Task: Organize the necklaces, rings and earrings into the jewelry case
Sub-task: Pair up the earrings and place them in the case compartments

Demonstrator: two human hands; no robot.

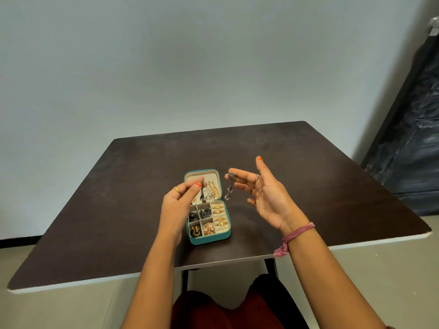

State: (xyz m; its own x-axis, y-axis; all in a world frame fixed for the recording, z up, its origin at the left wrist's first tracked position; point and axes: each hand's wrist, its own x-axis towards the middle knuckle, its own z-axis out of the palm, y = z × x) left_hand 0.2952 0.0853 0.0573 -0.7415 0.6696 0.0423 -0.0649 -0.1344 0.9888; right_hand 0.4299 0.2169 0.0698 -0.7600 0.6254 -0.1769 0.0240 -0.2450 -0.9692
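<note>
A small teal jewelry case (210, 239) lay open on the dark table (95, 210), near its front edge and roughly at its middle. Its cream-lined lid (190, 178) was folded back flat on the far side, and gold and silver necklaces (212, 191) lay across the lining. The near half was divided: four square compartments on the left and a padded ring section on the right. Gold rings (219, 216) sat in a column in the ring rolls. The two far square compartments held dark metal pieces (204, 212), too small to tell apart; the near left one held green and gold earrings (196, 231), and the near right one a rose-gold cluster (209, 228).

The left hand (177, 201) hovered over the case's left side, its thumb and forefinger pinching a dark dangling earring (202, 194) that hung above the lid. A gold band showed on one finger.

The right hand (261, 193) was raised just to the right of the case, palm turned inward and fingers mostly spread, with the index finger pointing up. A matching dark drop earring (230, 186) was held at the fingertips and hung free above the table. A pink thread bracelet (293, 236) circled the right wrist.
</note>
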